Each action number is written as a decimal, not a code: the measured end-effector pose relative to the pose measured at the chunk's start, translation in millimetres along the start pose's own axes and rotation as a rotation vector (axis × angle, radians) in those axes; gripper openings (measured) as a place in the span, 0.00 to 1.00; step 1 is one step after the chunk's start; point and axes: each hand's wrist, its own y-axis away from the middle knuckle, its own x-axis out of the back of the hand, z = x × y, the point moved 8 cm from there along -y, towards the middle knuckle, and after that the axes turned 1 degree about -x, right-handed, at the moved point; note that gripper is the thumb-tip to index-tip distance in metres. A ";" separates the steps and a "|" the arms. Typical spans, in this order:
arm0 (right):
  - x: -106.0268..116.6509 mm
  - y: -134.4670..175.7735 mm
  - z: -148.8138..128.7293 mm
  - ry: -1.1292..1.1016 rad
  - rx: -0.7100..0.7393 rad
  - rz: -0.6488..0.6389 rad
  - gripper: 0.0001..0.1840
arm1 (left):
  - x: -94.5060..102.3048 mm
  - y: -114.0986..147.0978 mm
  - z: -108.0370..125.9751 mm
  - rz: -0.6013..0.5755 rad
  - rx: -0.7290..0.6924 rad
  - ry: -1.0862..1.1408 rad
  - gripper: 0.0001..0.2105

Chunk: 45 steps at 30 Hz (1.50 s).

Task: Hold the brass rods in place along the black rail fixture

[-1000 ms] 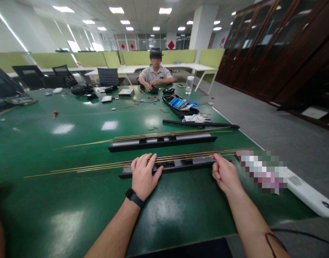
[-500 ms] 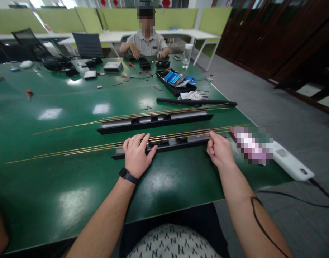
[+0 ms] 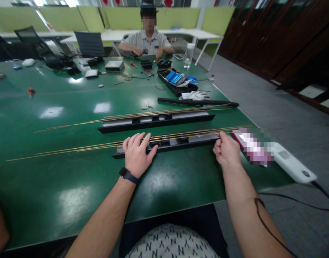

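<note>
Across the near black channel (image 3: 196, 141), which has a grey inner face and small black blocks in it, lie several thin brass-coloured rods (image 3: 100, 146). My left hand (image 3: 137, 154) rests over the rods and the channel's left part, fingers stretched out and thumb apart on the near side. At the channel's right end my right hand (image 3: 227, 149) is closed, with thumb and forefinger pinching one thin rod. Its grip point is partly hidden by the fingers. Behind lies a second black channel (image 3: 156, 122), with similar rods along it.
A blurred pink and red item (image 3: 252, 147) and a white device (image 3: 295, 163) with a black cable lie at right. Farther back are a black bar (image 3: 196, 102), gloves (image 3: 195, 95) and a black tray (image 3: 163, 76). Another person (image 3: 151, 43) sits opposite, hands at small black parts.
My right hand has moved right along the near channel, and one rod's left end has slid right with it. My left hand stays in place. The person opposite has shifted their hands.
</note>
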 end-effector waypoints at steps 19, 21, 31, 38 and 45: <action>-38.6 18.7 20.6 0.075 -0.103 -0.322 0.20 | -0.2 -1.7 2.5 -0.017 -0.022 0.013 0.22; -39.8 19.3 22.2 0.073 -0.114 -0.329 0.20 | -0.1 -1.4 2.5 -0.014 -0.023 0.017 0.22; -39.1 19.0 21.7 0.054 -0.106 -0.333 0.19 | 0.7 -1.4 3.1 -0.001 -0.032 -0.007 0.22; -33.4 17.8 15.8 0.029 -0.059 -0.263 0.18 | 0.1 -0.5 1.8 -0.004 -0.030 0.001 0.22; -21.7 14.1 8.8 0.005 -0.043 -0.130 0.15 | 0.5 -0.6 0.8 0.011 -0.045 0.008 0.22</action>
